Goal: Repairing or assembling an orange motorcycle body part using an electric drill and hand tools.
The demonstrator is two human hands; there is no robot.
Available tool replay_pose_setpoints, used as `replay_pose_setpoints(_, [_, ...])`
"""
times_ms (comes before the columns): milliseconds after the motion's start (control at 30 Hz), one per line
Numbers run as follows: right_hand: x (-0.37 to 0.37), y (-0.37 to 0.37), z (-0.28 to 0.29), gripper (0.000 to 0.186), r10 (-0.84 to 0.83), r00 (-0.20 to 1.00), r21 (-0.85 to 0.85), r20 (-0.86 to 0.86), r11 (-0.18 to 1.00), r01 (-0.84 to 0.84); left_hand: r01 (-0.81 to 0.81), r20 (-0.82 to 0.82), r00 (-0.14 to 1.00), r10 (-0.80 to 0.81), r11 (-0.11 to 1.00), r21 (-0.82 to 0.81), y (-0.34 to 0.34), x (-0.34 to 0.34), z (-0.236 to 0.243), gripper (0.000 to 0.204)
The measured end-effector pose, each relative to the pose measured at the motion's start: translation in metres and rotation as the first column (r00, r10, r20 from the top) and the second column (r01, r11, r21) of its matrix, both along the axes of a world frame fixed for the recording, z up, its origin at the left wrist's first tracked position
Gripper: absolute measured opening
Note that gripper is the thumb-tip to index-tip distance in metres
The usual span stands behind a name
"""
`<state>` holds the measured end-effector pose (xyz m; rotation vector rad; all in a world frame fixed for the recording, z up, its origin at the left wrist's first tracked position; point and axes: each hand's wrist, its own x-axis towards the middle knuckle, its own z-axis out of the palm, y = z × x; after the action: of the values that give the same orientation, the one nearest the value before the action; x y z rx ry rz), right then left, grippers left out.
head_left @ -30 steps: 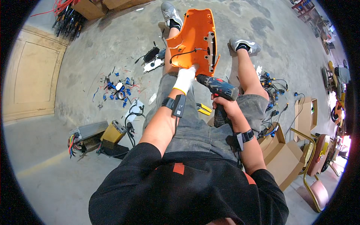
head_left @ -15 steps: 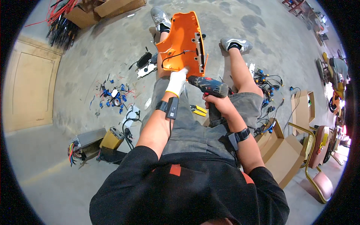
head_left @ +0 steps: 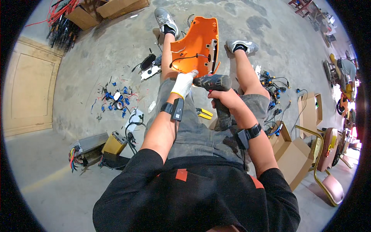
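Observation:
My left hand (head_left: 183,84), in a white glove, grips the near edge of an orange plastic shell (head_left: 194,40). The shell stands tilted between my legs, its hollow inside facing me. A black cable (head_left: 188,58) crosses its inside, and a white-and-black strip with holes (head_left: 212,54) runs along its right side. My bare right hand (head_left: 226,99) is wrapped round the handle of a cordless drill (head_left: 213,82). The drill's nose points left, close by my gloved fingers; its tip is hidden there. Yellow-handled pliers (head_left: 204,113) lie between my thighs.
Blue connectors and wire scraps (head_left: 118,99) lie on the floor at left, near a gold box (head_left: 114,143). Cables with blue plugs (head_left: 275,91) are heaped right of my leg. An open cardboard box (head_left: 291,160) and a chair (head_left: 329,185) stand at right. Another person (head_left: 345,69) is at far right.
The orange shell has shifted right and turned, so its right-side strip shows less. The drill has swung round a little, its rear end moving left and down. My left hand keeps its grip.

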<state>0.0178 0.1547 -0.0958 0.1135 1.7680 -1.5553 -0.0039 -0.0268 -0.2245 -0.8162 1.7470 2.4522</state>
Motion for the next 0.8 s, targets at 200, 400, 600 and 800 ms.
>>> replay_pose_setpoints(200, [0.0,-0.004,0.004,0.019,0.041,0.998,0.001,-0.042,0.999,-0.041,-0.038,-0.035,0.998,0.044,0.988,0.153,-0.002,-0.001,-0.005,0.025])
replay_pose_setpoints(400, [-0.003,-0.009,0.001,0.021,0.069,0.996,0.072,-0.062,0.995,-0.064,-0.076,-0.056,0.995,0.085,0.984,0.159,-0.004,-0.002,-0.006,0.028])
replay_pose_setpoints(600, [-0.002,-0.007,-0.012,0.029,0.079,0.992,0.054,-0.1,0.996,-0.074,-0.068,-0.083,0.993,0.085,0.979,0.191,-0.006,-0.002,-0.01,0.026])
replay_pose_setpoints(800, [0.013,-0.004,-0.01,0.025,-0.065,0.998,-0.076,-0.007,0.995,0.064,-0.059,-0.028,0.998,0.063,0.99,0.125,-0.005,0.002,0.0,0.029])
